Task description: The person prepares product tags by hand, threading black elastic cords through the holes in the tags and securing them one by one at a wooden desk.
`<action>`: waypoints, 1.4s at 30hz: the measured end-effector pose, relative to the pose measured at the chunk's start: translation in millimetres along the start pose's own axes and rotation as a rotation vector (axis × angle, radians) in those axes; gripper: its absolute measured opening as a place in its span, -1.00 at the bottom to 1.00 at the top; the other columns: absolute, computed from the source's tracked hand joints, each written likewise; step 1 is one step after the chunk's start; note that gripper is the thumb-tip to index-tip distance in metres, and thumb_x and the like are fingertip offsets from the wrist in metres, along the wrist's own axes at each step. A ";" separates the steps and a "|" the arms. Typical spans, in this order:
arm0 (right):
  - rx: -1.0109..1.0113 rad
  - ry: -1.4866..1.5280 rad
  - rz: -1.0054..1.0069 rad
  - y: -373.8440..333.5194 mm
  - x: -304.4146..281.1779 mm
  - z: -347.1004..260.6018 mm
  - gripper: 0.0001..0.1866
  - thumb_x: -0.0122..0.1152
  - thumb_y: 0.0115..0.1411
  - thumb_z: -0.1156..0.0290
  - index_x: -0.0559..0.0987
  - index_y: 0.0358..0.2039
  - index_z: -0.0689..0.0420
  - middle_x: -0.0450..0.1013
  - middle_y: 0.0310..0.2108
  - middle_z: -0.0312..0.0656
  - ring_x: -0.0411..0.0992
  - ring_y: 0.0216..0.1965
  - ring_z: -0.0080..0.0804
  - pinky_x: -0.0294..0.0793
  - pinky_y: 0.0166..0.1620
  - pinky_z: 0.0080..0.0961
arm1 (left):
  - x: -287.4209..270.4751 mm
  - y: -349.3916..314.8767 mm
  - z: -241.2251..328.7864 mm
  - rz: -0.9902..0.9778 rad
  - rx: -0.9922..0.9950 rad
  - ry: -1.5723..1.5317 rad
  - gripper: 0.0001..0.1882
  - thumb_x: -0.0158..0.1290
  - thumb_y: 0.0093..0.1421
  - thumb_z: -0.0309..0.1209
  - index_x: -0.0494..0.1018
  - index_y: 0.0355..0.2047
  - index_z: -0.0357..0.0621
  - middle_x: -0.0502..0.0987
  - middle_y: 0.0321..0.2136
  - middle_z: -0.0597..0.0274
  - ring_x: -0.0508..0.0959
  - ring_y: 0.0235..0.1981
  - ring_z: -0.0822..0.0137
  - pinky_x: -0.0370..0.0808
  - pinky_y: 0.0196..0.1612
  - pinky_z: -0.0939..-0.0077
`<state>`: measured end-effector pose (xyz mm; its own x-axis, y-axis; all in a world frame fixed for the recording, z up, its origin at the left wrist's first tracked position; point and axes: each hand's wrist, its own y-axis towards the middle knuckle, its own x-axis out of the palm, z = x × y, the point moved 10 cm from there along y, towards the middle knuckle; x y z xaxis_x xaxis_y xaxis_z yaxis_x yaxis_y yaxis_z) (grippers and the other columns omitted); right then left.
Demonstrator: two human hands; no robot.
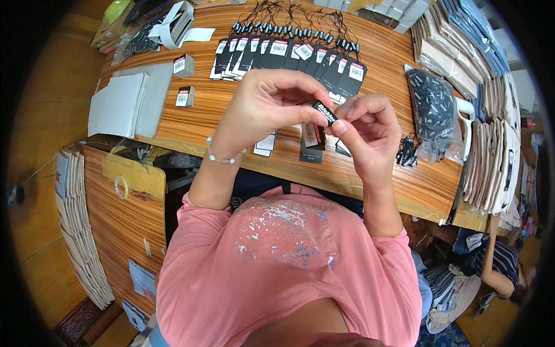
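Note:
Between thumb and fingertips, my left hand (277, 101) pinches a small black tag with white lettering (325, 113). The thumb and forefinger of my right hand (373, 127) close on its other end. Below my hands, near the table's front edge, lie a black hang tag (311, 155) and a few white-edged cards (265, 143), partly covered by my hands. Beyond them a row of overlapping black hang tags with white barcode stickers (278, 47) is fanned across the table, with black strings (289, 26) trailing from their tops.
Two small stacks of stickered cards (184, 66) and white sheets (118, 104) lie left on the wooden table (202, 124). At right are a bag of black string fasteners (430, 107), a white-handled tool (464, 124) and folded garments (491, 162). Another person (500, 263) is at lower right.

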<state>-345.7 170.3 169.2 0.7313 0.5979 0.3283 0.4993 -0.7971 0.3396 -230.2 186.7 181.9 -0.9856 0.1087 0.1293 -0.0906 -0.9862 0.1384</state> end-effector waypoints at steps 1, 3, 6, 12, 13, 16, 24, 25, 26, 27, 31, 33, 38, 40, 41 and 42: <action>0.006 0.011 -0.005 -0.1 0.5 0.5 -0.81 0.14 0.01 0.66 0.32 -0.40 0.23 0.33 -0.43 -0.24 0.35 -0.39 -0.58 0.36 -0.29 -0.69 | 1.7 0.1 -1.4 -0.008 -0.015 -0.007 -0.79 0.16 -0.15 -0.70 0.46 -0.43 -0.37 0.51 -0.45 0.12 0.52 -0.40 0.41 0.50 -0.32 0.63; 0.018 0.034 -0.015 -0.5 0.9 1.8 -0.80 0.15 0.01 0.65 0.31 -0.40 0.23 0.34 -0.43 -0.23 0.36 -0.37 -0.57 0.37 -0.29 -0.68 | 2.8 -0.1 -2.9 -0.011 0.002 -0.031 -0.80 0.16 -0.15 -0.69 0.46 -0.43 -0.37 0.51 -0.45 0.12 0.53 -0.41 0.40 0.50 -0.33 0.62; 0.127 0.141 -0.023 -0.8 1.9 8.4 -0.79 0.17 0.00 0.64 0.34 -0.38 0.24 0.34 -0.43 -0.23 0.37 -0.36 -0.55 0.38 -0.28 -0.68 | 2.5 -0.7 -4.8 -0.033 0.010 -0.052 -0.81 0.15 -0.13 -0.69 0.48 -0.42 -0.35 0.52 -0.45 0.18 0.52 -0.42 0.46 0.49 -0.32 0.65; -0.148 -0.223 -0.190 8.3 8.6 -16.0 -0.81 0.21 -0.03 0.61 0.41 -0.39 0.27 0.38 -0.43 -0.20 0.38 -0.35 -0.48 0.36 -0.21 -0.59 | -2.3 -1.4 -8.6 -0.005 0.049 -0.194 -0.80 0.13 -0.11 -0.70 0.47 -0.40 -0.37 0.52 -0.46 0.18 0.52 -0.42 0.46 0.49 -0.30 0.66; -0.139 -0.212 -0.189 8.2 8.0 -14.7 -0.82 0.21 -0.03 0.61 0.41 -0.40 0.27 0.38 -0.43 -0.19 0.38 -0.35 -0.47 0.35 -0.20 -0.58 | -1.6 -1.5 -8.7 -0.010 0.050 -0.203 -0.80 0.13 -0.11 -0.70 0.47 -0.40 -0.37 0.52 -0.46 0.17 0.53 -0.41 0.46 0.49 -0.30 0.65; -0.095 -0.118 -0.146 7.1 4.1 -8.6 -0.86 0.19 -0.03 0.62 0.42 -0.43 0.27 0.40 -0.44 -0.18 0.38 -0.35 -0.45 0.34 -0.19 -0.55 | 0.4 -1.3 -12.0 -0.027 0.028 -0.209 -0.80 0.13 -0.11 -0.70 0.47 -0.40 -0.37 0.52 -0.46 0.17 0.53 -0.42 0.45 0.49 -0.31 0.66; -0.123 0.006 -0.089 1.1 1.9 -11.3 -0.86 0.19 -0.05 0.67 0.43 -0.45 0.27 0.41 -0.45 -0.17 0.38 -0.36 -0.45 0.36 -0.24 -0.56 | 13.4 -2.4 -11.4 -0.036 -0.012 -0.239 -0.78 0.21 -0.16 -0.63 0.44 -0.45 -0.33 0.50 -0.48 0.14 0.53 -0.44 0.41 0.50 -0.36 0.65; -0.135 0.016 -0.091 0.9 1.8 -12.2 -0.87 0.19 -0.05 0.67 0.43 -0.45 0.27 0.41 -0.46 -0.17 0.38 -0.37 -0.45 0.36 -0.24 -0.57 | 14.7 -2.8 -12.1 -0.037 -0.019 -0.231 -0.78 0.21 -0.17 -0.63 0.44 -0.46 -0.33 0.50 -0.48 0.14 0.53 -0.44 0.42 0.50 -0.36 0.65; -0.147 0.025 -0.093 0.6 1.7 -13.0 -0.87 0.19 -0.05 0.68 0.43 -0.46 0.27 0.41 -0.47 -0.17 0.38 -0.37 -0.45 0.36 -0.25 -0.57 | 15.7 -2.9 -12.4 -0.036 -0.013 -0.245 -0.78 0.21 -0.17 -0.63 0.44 -0.46 -0.33 0.49 -0.48 0.15 0.52 -0.43 0.43 0.49 -0.36 0.66; -0.160 0.034 -0.096 0.5 1.5 -14.2 -0.87 0.18 -0.05 0.68 0.43 -0.46 0.28 0.41 -0.47 -0.17 0.38 -0.37 -0.45 0.36 -0.25 -0.58 | 16.7 -2.7 -12.8 -0.036 -0.006 -0.260 -0.78 0.21 -0.17 -0.62 0.44 -0.46 -0.33 0.49 -0.48 0.15 0.52 -0.43 0.43 0.49 -0.36 0.67; -0.078 -0.032 -0.058 0.5 -2.3 -8.1 -0.88 0.19 -0.05 0.66 0.47 -0.43 0.31 0.43 -0.44 -0.15 0.39 -0.36 -0.44 0.35 -0.25 -0.59 | 13.0 -2.1 -14.3 -0.026 -0.032 -0.242 -0.77 0.22 -0.16 -0.60 0.44 -0.45 -0.33 0.48 -0.47 0.17 0.51 -0.42 0.44 0.48 -0.35 0.68; -0.008 -0.034 -0.021 2.3 -3.8 -6.0 -0.88 0.19 -0.05 0.65 0.51 -0.42 0.33 0.45 -0.42 -0.12 0.40 -0.36 -0.44 0.36 -0.26 -0.60 | 12.6 -0.8 -13.7 -0.059 0.006 -0.305 -0.80 0.14 -0.11 -0.67 0.44 -0.40 -0.37 0.50 -0.45 0.15 0.52 -0.40 0.44 0.50 -0.31 0.65; -0.170 -0.253 -0.069 7.3 1.1 -24.2 -0.89 0.19 -0.09 0.67 0.55 -0.46 0.32 0.48 -0.45 -0.11 0.42 -0.40 -0.41 0.36 -0.30 -0.60 | 9.5 -0.6 -13.0 -0.053 0.060 -0.351 -0.81 0.10 -0.07 -0.70 0.44 -0.38 -0.40 0.50 -0.46 0.13 0.53 -0.42 0.43 0.51 -0.29 0.64; -0.209 -0.325 -0.060 7.0 2.3 -28.2 -0.89 0.19 -0.11 0.67 0.56 -0.47 0.32 0.48 -0.47 -0.11 0.43 -0.42 -0.41 0.36 -0.32 -0.59 | 10.3 -0.4 -14.5 -0.053 0.026 -0.358 -0.82 0.10 -0.07 -0.70 0.44 -0.38 -0.40 0.50 -0.46 0.13 0.53 -0.42 0.43 0.51 -0.29 0.64; -0.218 -0.350 -0.055 6.3 2.6 -29.6 -0.88 0.20 -0.11 0.67 0.56 -0.48 0.32 0.49 -0.48 -0.12 0.43 -0.43 -0.40 0.36 -0.33 -0.59 | 11.0 -0.6 -15.3 -0.058 0.013 -0.366 -0.82 0.10 -0.07 -0.70 0.44 -0.38 -0.40 0.50 -0.46 0.13 0.53 -0.42 0.43 0.51 -0.29 0.64; -0.227 -0.374 -0.051 5.9 3.0 -31.2 -0.88 0.20 -0.12 0.67 0.56 -0.48 0.32 0.49 -0.49 -0.12 0.43 -0.45 -0.40 0.36 -0.33 -0.59 | 11.7 -1.0 -15.8 -0.063 0.001 -0.373 -0.81 0.10 -0.07 -0.70 0.44 -0.38 -0.39 0.50 -0.46 0.13 0.53 -0.42 0.43 0.51 -0.29 0.64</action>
<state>-355.1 170.1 199.7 0.8473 0.5308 -0.0214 0.4547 -0.7038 0.5458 -244.0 187.0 167.8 -0.8584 0.2071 0.4693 -0.1487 -0.9761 0.1587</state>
